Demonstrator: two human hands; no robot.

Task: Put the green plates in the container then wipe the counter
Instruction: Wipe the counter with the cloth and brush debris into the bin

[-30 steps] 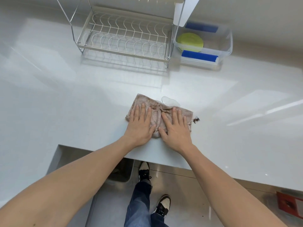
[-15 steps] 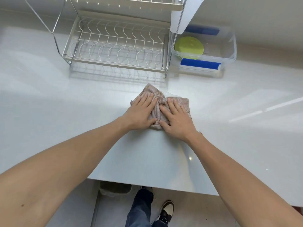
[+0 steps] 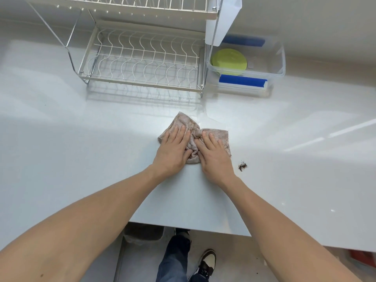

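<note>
- Your left hand (image 3: 174, 152) and right hand (image 3: 213, 157) lie side by side on the beige towel (image 3: 194, 139), fingers straight and pressing down, nothing gripped. Keep both palms flat so the whole cloth bears on the counter (image 3: 101, 159).
- The towel is bunched into a ridge between your hands; spread it out and you will cover more surface per pass.
- A small patch of dark crumbs (image 3: 242, 166) sits just right of your right hand, apart from the cloth. Sweep towards it and gather it under the towel rather than scattering it off the near edge.
- A wet streak (image 3: 203, 112) shows just beyond the towel; take it on a far pass.
- The green plates (image 3: 229, 61) already lie in the clear container (image 3: 280, 58), far right beside the dish rack (image 3: 142, 64), so only wiping appears to remain.
</note>
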